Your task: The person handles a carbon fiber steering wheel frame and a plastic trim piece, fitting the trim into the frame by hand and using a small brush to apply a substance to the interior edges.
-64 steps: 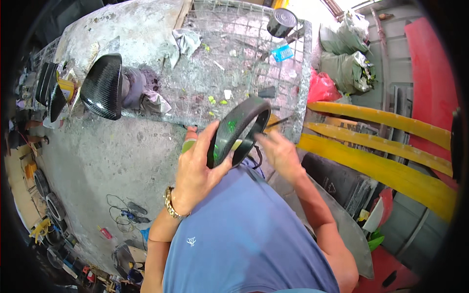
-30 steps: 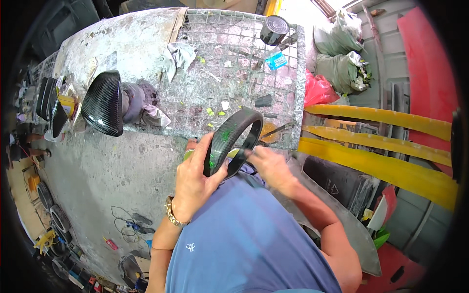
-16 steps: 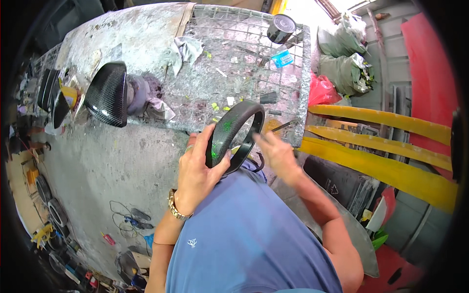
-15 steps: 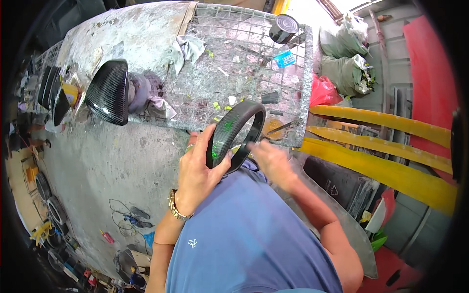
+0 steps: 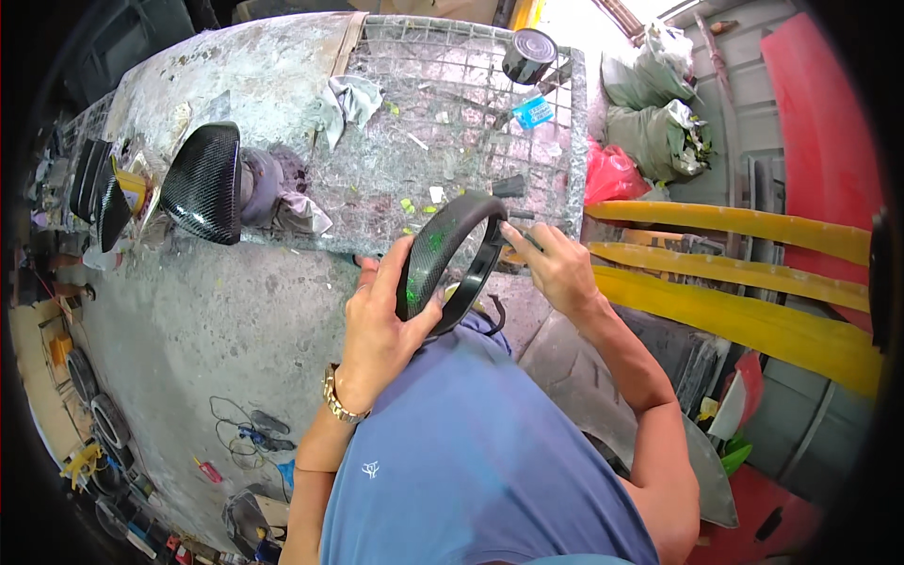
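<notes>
My left hand (image 5: 377,301) grips a car mirror cover (image 5: 435,252), fingers round its outer side and thumb at its lower edge. The cover is dark woven carbon fibre with green marks, and its open, black-rimmed side turns right. At the upper right of that rim is my right hand (image 5: 562,268), index finger stretched to the edge and the other fingers curled. Something thin and dark shows by these fingers, too little of it to name. A thin black curled strip (image 5: 497,317) hangs below the cover, in front of my blue shirt.
A mesh-topped workbench (image 5: 452,104) lies ahead, bearing a dark tin (image 5: 530,56), a blue packet (image 5: 533,112), a grey rag (image 5: 348,105) and a glossy carbon-fibre cover (image 5: 205,184). Yellow curved panels (image 5: 725,325) stand at right, beside sacks (image 5: 650,141). Cables (image 5: 247,433) lie on the floor.
My right hand has moved up and right, from inside the cover's lower opening to its upper rim. My left hand keeps its hold. The black strip now shows below the cover.
</notes>
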A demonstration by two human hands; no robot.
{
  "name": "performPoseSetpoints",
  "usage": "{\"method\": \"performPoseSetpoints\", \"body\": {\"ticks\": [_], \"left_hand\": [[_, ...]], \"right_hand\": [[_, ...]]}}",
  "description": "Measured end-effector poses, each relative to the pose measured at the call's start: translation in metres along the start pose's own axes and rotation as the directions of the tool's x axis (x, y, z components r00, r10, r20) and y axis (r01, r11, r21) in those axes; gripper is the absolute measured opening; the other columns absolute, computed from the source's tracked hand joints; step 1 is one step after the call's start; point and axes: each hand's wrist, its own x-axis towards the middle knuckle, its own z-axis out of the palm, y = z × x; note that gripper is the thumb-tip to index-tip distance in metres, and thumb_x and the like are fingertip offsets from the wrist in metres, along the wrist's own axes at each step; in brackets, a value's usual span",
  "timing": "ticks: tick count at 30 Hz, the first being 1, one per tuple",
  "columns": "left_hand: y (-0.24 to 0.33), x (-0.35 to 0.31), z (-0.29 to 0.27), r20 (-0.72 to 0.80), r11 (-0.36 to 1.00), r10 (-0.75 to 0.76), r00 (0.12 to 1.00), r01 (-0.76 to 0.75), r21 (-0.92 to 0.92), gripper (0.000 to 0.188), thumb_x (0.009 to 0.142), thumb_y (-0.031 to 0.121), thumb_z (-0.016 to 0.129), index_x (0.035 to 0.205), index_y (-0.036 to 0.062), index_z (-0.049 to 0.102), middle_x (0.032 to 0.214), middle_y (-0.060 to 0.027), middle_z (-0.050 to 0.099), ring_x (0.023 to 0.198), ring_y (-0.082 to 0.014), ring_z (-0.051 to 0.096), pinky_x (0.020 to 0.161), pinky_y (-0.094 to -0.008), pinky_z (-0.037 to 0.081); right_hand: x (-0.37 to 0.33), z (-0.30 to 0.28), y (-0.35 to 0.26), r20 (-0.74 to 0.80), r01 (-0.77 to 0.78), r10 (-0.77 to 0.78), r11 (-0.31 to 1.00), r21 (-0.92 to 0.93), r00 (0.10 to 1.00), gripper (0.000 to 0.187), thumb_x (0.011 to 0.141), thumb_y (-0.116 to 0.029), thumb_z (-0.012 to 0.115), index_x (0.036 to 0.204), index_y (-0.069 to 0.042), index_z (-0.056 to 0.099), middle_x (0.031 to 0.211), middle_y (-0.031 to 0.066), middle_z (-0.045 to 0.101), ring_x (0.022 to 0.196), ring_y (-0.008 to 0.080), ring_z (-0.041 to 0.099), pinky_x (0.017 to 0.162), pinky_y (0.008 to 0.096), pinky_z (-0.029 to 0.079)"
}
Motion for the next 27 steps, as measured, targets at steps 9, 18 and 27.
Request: {"method": "performPoseSetpoints", "body": {"ticks": [9,18,27], "left_hand": [[0.001,-0.005,0.001,-0.056,1.0,0.02,0.998,-0.021,-0.015,0.06,0.076,0.006,0.074,0.13,0.0008,0.049,0.095,-0.0153,0.068,0.078,-0.0239,0.07,0.07,-0.0317,0.053],[0.005,-0.01,0.008,-0.047,0.998,-0.034,0.998,0.032,-0.054,0.058,0.077,0.009,0.075,0.129,0.0011,0.049,0.09,-0.0142,0.068,0.079,-0.0241,0.07,0.07,-0.0324,0.053],[0.008,-0.012,0.015,0.013,0.999,0.04,0.999,-0.04,-0.003,0.058,0.077,0.008,0.075,0.129,0.0023,0.049,0.097,-0.0146,0.069,0.084,-0.0229,0.07,0.073,-0.0311,0.053]], "right_hand": [[-0.014,0.033,-0.012,0.01,-0.004,0.004,0.998,0.057,1.0,0.032,0.079,-0.009,0.061,0.111,-0.009,0.066,0.083,0.0068,0.052,0.07,0.0227,0.061,0.058,0.0348,0.052],[-0.043,0.04,-0.04,0.199,-0.244,0.197,0.937,0.25,0.96,0.022,0.089,-0.012,0.059,0.11,-0.008,0.065,0.087,0.0097,0.06,0.074,0.0306,0.066,0.058,0.0409,0.053],[-0.064,0.064,-0.055,0.23,-0.158,0.028,0.806,0.571,0.973,0.024,0.088,-0.005,0.056,0.11,-0.004,0.066,0.083,0.0113,0.057,0.07,0.0326,0.062,0.06,0.038,0.051]]}}
